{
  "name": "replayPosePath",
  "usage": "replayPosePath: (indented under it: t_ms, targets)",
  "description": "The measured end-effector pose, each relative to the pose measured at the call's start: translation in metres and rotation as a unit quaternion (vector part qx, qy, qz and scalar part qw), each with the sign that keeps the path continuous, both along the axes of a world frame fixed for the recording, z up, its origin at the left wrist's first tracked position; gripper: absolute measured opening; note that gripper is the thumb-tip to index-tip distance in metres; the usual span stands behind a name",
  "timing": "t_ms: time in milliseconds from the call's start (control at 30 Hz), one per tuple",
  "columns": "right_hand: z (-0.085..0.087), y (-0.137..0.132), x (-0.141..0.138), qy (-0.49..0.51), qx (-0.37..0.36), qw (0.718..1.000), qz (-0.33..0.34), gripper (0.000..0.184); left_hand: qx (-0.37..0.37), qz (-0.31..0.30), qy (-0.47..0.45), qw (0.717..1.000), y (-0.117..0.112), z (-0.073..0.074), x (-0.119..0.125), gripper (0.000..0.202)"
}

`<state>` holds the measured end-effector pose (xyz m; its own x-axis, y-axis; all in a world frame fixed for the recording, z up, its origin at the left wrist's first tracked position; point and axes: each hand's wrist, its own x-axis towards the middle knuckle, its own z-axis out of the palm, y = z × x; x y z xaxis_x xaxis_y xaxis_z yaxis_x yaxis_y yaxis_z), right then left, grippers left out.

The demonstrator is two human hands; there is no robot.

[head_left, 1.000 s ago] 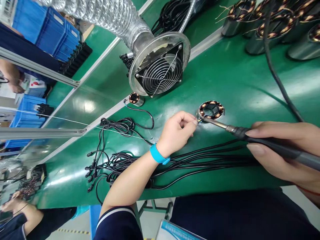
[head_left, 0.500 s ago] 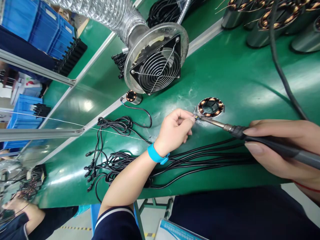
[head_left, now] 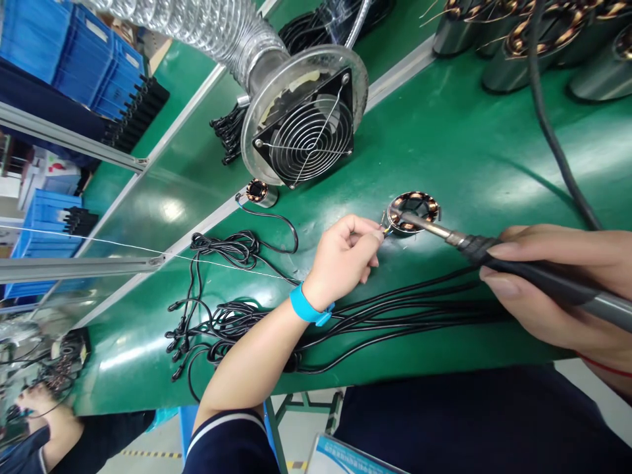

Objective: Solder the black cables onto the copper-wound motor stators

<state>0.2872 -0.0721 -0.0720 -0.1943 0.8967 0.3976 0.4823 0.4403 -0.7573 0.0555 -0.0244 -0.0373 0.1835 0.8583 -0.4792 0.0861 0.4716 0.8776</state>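
Stator was seated on worktop just beside left hand, by which fine wires were pinched. Soldering iron was gripped in right hand. Iron tip had been shifted from wires to over stator rim; wires presumably no longer heated.

The workbench top is smooth and glossy, with a satin, aluminium-looking rail along its far edge. The stator pairs grey metal with shiny copper windings; the soldering iron has a dull metal shaft and a mostly matt black grip. Toward the near edge, the cables look rubbery with a soft sheen. By the far edge, the duct is crinkled, reflective foil, the fan guard bright smooth wire.
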Motion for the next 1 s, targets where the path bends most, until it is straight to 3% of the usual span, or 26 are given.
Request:
replayPosePath:
  t_ms: [167,333,633,733,800,900,1000]
  targets:
    - [0.018,0.009,-0.011,-0.091,0.100,0.990,0.030,0.021,-0.008,0.004,0.000,1.000,0.000,0.001,0.000,0.021]
    - [0.034,0.023,-0.025,-0.129,0.075,0.989,-0.004,0.030,-0.019,0.002,-0.003,1.000,0.001,0.003,0.001,0.018]
    - [0.014,0.036,-0.047,-0.128,0.000,0.992,0.011,0.040,0.003,-0.005,-0.012,1.000,-0.001,-0.001,-0.002,0.016]
    - [0.015,0.036,-0.050,-0.111,-0.015,0.994,0.010,0.039,0.073,-0.003,-0.001,0.997,-0.003,-0.005,-0.005,0.022]
    - [0.017,0.035,-0.051,-0.087,-0.017,0.996,0.008,0.038,0.166,-0.013,0.036,0.985,-0.004,-0.008,-0.008,0.022]
    - [0.019,0.034,-0.053,-0.047,-0.040,0.998,0.011,0.041,0.323,-0.058,0.132,0.935,-0.005,-0.011,-0.013,0.014]
    - [0.018,0.036,-0.054,-0.018,-0.068,0.997,0.014,0.044,0.421,-0.113,0.204,0.877,-0.005,-0.012,-0.016,0.013]
